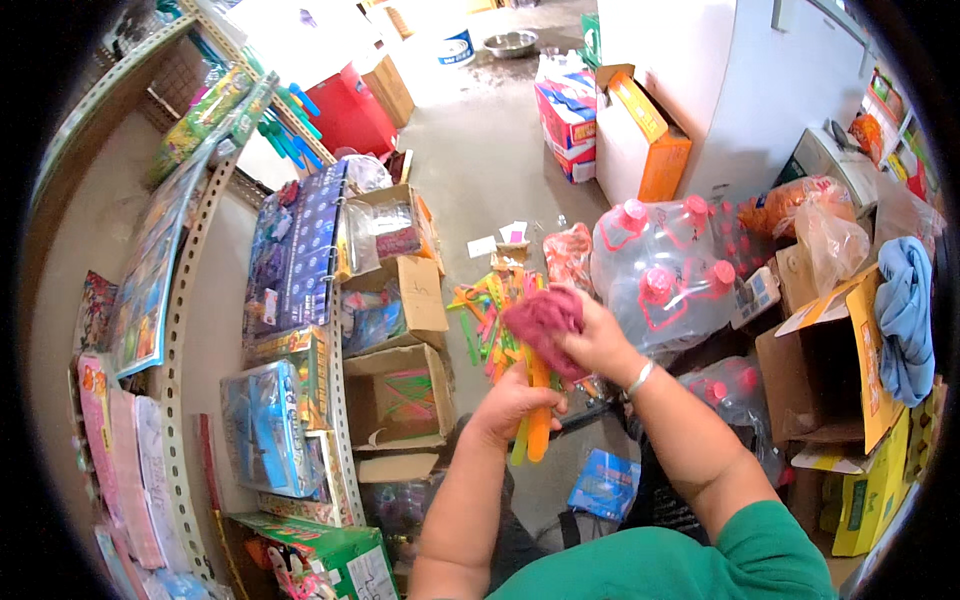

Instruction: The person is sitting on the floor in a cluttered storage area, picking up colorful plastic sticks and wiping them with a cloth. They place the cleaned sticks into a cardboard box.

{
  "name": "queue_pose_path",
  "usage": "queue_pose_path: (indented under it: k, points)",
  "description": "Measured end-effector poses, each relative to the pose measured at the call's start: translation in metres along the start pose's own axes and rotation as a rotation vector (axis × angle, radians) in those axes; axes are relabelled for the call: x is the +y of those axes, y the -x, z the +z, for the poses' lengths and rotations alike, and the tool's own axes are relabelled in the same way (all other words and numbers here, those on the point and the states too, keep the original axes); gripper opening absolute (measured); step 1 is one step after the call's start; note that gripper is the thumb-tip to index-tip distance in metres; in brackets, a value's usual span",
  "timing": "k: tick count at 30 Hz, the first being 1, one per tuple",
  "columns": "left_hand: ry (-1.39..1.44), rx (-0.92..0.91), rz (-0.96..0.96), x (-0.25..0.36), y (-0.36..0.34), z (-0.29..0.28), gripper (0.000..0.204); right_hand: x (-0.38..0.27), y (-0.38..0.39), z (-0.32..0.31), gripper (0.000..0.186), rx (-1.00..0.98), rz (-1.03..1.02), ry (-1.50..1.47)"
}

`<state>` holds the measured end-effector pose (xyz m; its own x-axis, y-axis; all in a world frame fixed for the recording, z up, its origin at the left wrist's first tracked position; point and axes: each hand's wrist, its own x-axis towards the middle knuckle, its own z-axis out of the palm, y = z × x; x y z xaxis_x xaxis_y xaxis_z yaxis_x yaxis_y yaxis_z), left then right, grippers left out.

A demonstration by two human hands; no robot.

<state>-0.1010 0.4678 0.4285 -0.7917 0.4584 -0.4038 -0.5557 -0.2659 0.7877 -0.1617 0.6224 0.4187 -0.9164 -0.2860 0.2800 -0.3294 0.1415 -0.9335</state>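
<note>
Open brown cartons [398, 395] stacked in a column beside the shelf upright, each showing bright goods inside. Blue flat boxed sets [300, 255] leaned on the shelf above, a clear-fronted blue package [262, 428] lower down. Green box [335, 548] at the bottom left. White carton with orange flaps [640, 140] stood against the white cabinet, a red-and-blue printed pack [566, 118] just beside it. Open brown and yellow carton [835, 375] at the right. Small blue packet [605, 484] on the floor.
</note>
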Motion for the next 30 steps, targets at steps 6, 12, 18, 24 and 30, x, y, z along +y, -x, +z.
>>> queue_pose_path:
  k: [6,12,18,24,30]
  points:
    - [0.095,-0.111,-0.038,0.018,0.003,0.002,0.059,0.029,-0.034,-0.015,0.025,0.336,0.312,-0.164]
    - [0.277,-0.028,0.154,0.019,-0.002,-0.019,0.035,0.011,-0.034,-0.024,0.040,0.118,0.447,-1.382]
    - [-0.183,0.019,0.052,0.012,-0.022,-0.030,0.016,0.000,-0.017,0.011,0.049,-0.361,0.366,-0.445]
    - [-0.354,0.180,0.020,0.012,-0.024,-0.013,0.008,0.013,-0.024,0.016,0.039,0.000,0.505,-0.873]
    - [-0.375,0.134,-0.040,0.012,-0.024,-0.019,0.008,0.011,-0.032,0.002,0.029,0.200,0.510,-1.068]
